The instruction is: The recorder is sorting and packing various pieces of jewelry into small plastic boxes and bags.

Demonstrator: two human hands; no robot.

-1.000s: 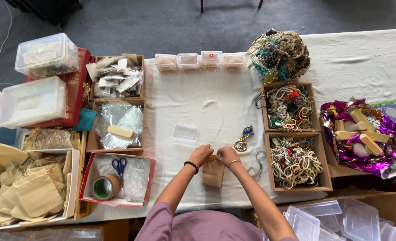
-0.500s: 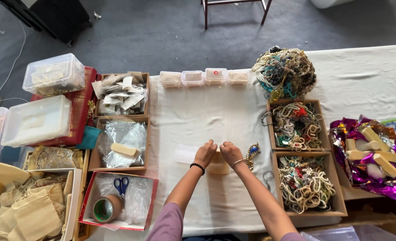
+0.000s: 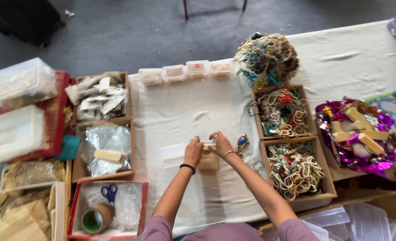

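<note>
Both hands meet at the top of a small tan cloth pouch (image 3: 209,160) lying on the white-covered table (image 3: 184,111) — by the look of it, the mouth of the pouch is being closed or tied. The left hand (image 3: 193,151) is curled, fingers pinched at the pouch's upper edge; the right hand (image 3: 220,143) pinches the same edge from the other side. A steady, matched pull seems called for. A gold and blue brooch (image 3: 241,145) lies just right of the hands.
</note>
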